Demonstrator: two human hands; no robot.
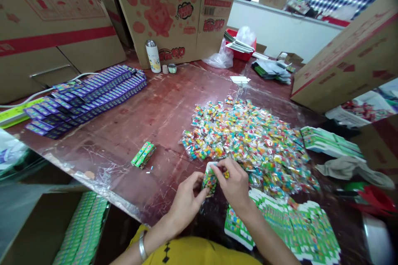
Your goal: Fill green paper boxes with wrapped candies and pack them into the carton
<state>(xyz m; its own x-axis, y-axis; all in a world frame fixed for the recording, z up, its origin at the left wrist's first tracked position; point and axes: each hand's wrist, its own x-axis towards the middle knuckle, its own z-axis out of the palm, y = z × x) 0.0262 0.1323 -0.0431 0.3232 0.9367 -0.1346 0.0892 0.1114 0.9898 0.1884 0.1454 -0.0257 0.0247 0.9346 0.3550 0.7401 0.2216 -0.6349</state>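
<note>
My left hand (190,192) is closed round a small green candy box (210,179), held upright with its white top flap raised. At the upper edge of that box, the thumb and fingers of my right hand (234,180) are pinched. Some yellow candy, seemingly in a clear packet (226,173), shows among those fingers. Just beyond my hands lies a wide pile of clear candy packets (245,132). Flat green cartons (289,223) overlap in rows by my right forearm. Left of my hands, a few closed green boxes (143,154) stand together on the red-brown table (124,128).
Purple boxes (90,95) form long rows at the left. A white bottle (153,56) stands before large cardboard boxes (174,12). An open carton (40,223) of green boxes sits below the table edge. More flat green cartons (332,143) and a grey cloth (354,171) lie right.
</note>
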